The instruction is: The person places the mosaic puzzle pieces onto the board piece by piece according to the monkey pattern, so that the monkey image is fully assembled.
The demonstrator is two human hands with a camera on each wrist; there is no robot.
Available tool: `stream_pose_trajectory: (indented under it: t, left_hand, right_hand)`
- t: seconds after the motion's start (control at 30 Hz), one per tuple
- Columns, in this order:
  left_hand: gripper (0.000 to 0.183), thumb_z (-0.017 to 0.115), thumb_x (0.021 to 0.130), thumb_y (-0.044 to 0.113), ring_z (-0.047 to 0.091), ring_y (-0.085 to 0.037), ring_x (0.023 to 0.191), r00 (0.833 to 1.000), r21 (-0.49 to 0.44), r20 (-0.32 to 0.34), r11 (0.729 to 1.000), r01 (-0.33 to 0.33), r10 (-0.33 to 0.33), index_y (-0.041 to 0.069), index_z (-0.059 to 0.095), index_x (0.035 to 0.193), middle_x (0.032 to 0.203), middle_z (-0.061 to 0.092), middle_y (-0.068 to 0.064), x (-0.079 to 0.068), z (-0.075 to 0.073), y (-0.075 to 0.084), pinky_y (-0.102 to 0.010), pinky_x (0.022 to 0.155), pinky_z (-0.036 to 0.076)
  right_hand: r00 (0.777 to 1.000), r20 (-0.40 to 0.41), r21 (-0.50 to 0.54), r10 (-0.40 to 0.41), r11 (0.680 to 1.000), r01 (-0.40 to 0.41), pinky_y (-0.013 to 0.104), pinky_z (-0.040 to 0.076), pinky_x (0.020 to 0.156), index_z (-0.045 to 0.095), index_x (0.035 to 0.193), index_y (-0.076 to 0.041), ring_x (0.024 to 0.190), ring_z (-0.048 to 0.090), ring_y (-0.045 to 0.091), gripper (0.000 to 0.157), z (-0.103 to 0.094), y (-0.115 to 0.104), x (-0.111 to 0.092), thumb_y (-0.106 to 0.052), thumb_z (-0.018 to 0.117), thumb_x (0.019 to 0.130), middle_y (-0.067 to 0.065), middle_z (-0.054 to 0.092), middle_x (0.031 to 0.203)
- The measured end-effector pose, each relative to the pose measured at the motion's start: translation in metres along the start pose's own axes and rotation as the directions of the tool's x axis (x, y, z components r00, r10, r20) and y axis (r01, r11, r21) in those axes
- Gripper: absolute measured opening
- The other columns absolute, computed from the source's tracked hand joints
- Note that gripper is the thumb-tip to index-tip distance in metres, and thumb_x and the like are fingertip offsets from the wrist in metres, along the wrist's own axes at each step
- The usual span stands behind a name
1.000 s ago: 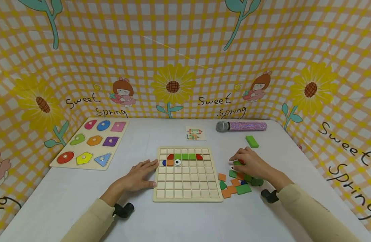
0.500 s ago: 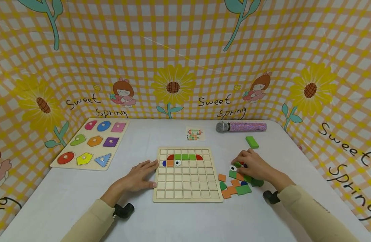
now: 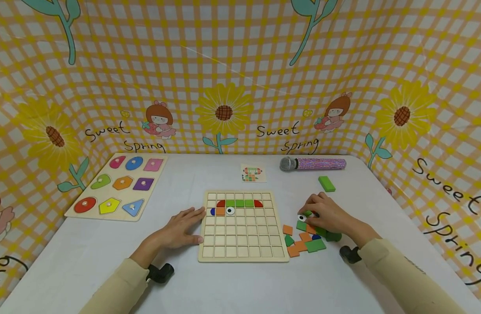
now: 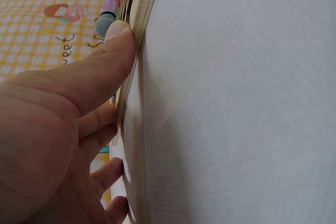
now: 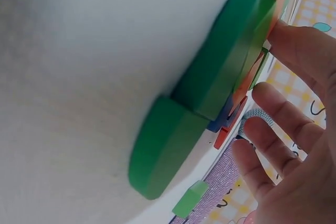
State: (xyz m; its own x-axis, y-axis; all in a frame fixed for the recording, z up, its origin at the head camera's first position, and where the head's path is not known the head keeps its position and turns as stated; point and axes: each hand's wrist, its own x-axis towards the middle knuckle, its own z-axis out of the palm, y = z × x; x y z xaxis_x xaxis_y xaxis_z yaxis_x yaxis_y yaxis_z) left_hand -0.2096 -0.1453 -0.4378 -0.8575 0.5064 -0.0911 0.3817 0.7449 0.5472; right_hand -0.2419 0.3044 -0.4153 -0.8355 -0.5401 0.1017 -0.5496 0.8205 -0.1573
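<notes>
My left hand rests at the left edge of a wooden grid board, its thumb and fingertips touching the rim, as the left wrist view also shows. In the board's upper left cells lie red, green, orange and blue tiles and a round white eye tile. To the right, my right hand pinches a second eye tile between thumb and index finger, over a loose pile of tiles. Green tiles of that pile stand close in the right wrist view; the hand hides part of the pile.
Orange tiles and other loose pieces lie along the board's right side. Behind the board is a small picture card. A glittery microphone and a green block lie back right. A shape-peg puzzle lies at left.
My right hand has shifted slightly at the pile, and the eye tile by its fingertips, mostly covered before, shows more fully. The left hand and the board stay put.
</notes>
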Motion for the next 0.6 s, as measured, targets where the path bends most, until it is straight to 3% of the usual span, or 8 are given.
stream_pose_trajectory:
  t: [0.23,0.6]
  left_hand:
    - [0.075,0.066,0.087,0.035,0.014,-0.038,0.145,1.0,0.002,0.0,1.0,-0.012,0.012,0.009,0.031,0.148,0.157,0.025,-0.008,0.0,-0.001,-0.001,-0.066,0.11,0.013]
    - [0.076,0.066,0.086,0.036,0.014,-0.037,0.145,1.0,0.008,-0.005,1.0,-0.007,0.007,0.01,0.031,0.148,0.157,0.025,-0.007,0.001,0.001,-0.002,-0.066,0.11,0.013]
  right_hand:
    - [0.998,-0.049,0.033,-0.029,0.999,0.03,0.031,0.039,0.076,0.073,0.102,-0.017,0.09,0.044,0.014,0.02,-0.003,-0.013,0.009,-0.019,0.072,0.082,0.0,0.062,0.099]
    - [0.998,-0.043,0.158,-0.037,0.987,0.044,0.035,0.043,0.08,0.071,0.107,-0.013,0.095,0.046,0.016,0.022,-0.002,-0.066,0.037,-0.017,0.067,0.086,-0.001,0.063,0.099]
